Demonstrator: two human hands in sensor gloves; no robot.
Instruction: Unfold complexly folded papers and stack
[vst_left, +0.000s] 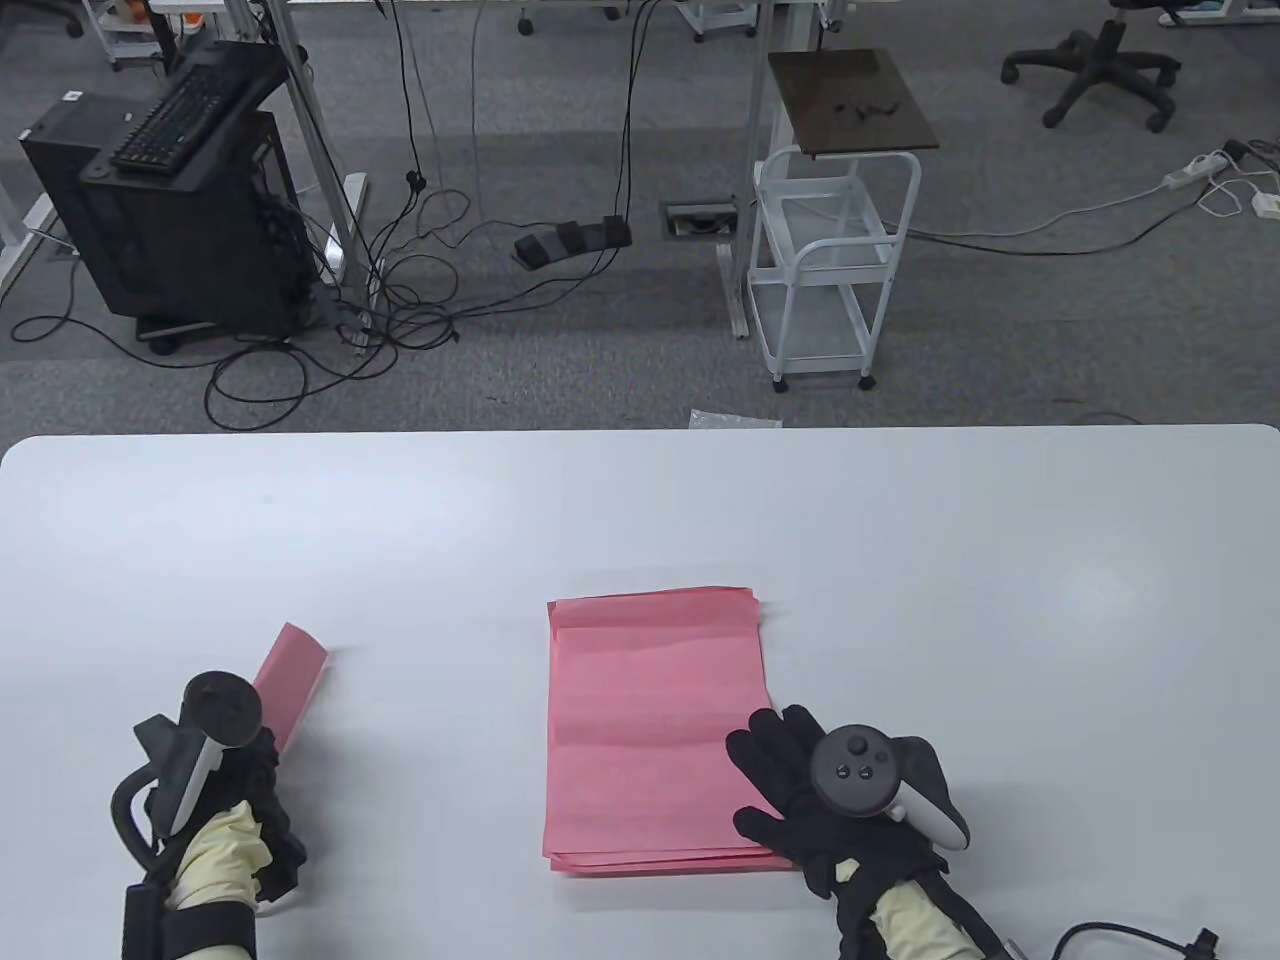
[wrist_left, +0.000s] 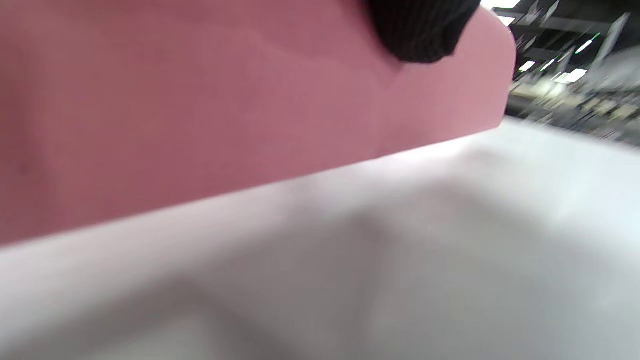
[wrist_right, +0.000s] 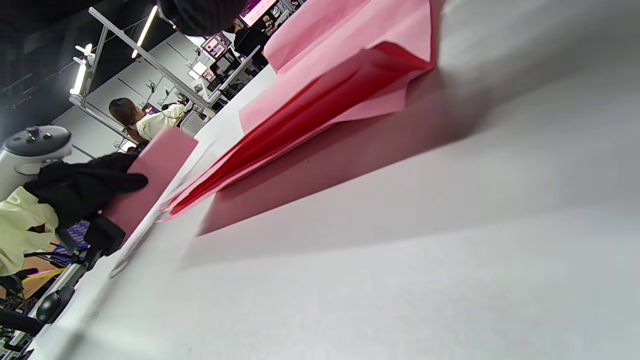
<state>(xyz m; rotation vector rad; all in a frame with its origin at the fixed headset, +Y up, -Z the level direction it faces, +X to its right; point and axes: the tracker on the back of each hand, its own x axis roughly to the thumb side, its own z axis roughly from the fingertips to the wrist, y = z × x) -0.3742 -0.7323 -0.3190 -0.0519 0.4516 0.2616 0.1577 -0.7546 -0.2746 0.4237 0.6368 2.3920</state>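
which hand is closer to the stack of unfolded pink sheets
Right. The right hand rests on the near right corner of the pink stack, fingers spread. The left hand is off to the stack's left, holding a folded pink paper.

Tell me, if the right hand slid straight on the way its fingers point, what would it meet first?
The right hand already lies flat on the near right corner of the stack of unfolded pink sheets, fingers aimed up and left. Going on, it would only sweep further across that stack; nothing else appears to lie in its line.
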